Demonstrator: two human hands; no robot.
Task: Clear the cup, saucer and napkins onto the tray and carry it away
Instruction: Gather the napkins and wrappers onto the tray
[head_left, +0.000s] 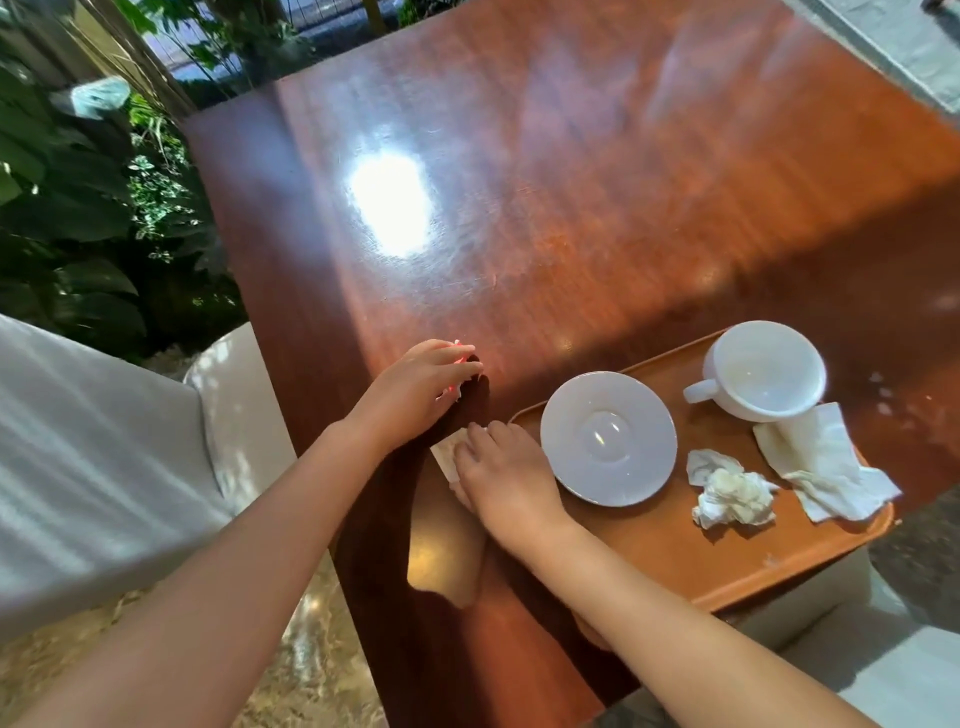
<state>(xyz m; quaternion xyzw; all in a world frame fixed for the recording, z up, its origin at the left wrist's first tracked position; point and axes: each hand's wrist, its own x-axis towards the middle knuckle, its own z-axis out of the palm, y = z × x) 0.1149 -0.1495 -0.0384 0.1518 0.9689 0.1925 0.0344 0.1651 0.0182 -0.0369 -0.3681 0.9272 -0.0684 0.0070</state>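
An orange-brown tray (675, 551) lies at the table's near right corner. On it stand a white saucer (608, 437) and a white cup (763, 370), its handle to the left. A crumpled napkin (730, 493) and a flat unfolded napkin (826, 462) lie on the tray's right part. My left hand (415, 389) rests on the table left of the tray, fingers closed around a small red-and-white scrap. My right hand (501, 478) lies palm down on a pale napkin (447, 449) at the tray's left edge.
The glossy red-brown table (519, 182) stretches away with a bright glare spot. A light upholstered chair (104, 441) stands at the left, green plants (78, 208) behind it. Stone floor shows below the table's near edge.
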